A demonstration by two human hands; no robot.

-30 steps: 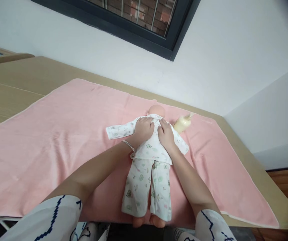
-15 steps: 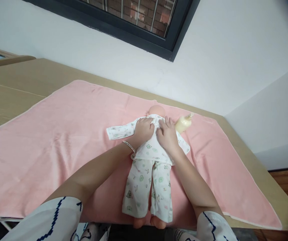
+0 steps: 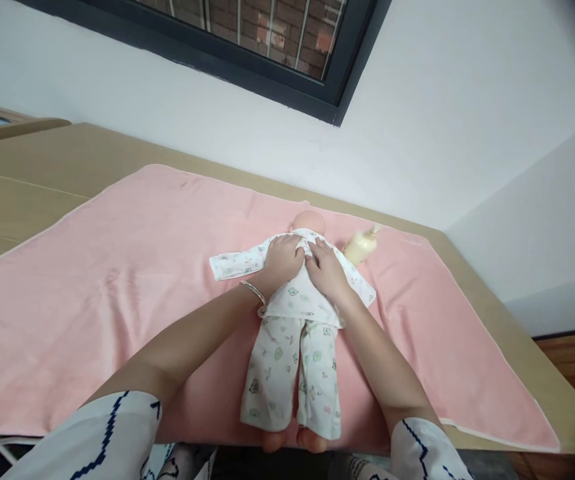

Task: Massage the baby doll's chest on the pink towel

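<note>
directly under left hand and right hand, doll on pink blanket; each grip spread flat.

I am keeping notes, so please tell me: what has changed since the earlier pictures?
The right hand moved left, across the patterned shirt toward the left hand, since the previous picture. Nothing was visibly grasped or released. The left hand, doll and pale object stayed put.

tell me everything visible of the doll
The doll lies on a pink blanket, smooth head at the far end, face out of view, bare feet nearest the camera. It wears a white printed top, sleeves spread sideways, and matching trousers. Its skin looks plastic. The left hand and right hand rest on the top.
</note>
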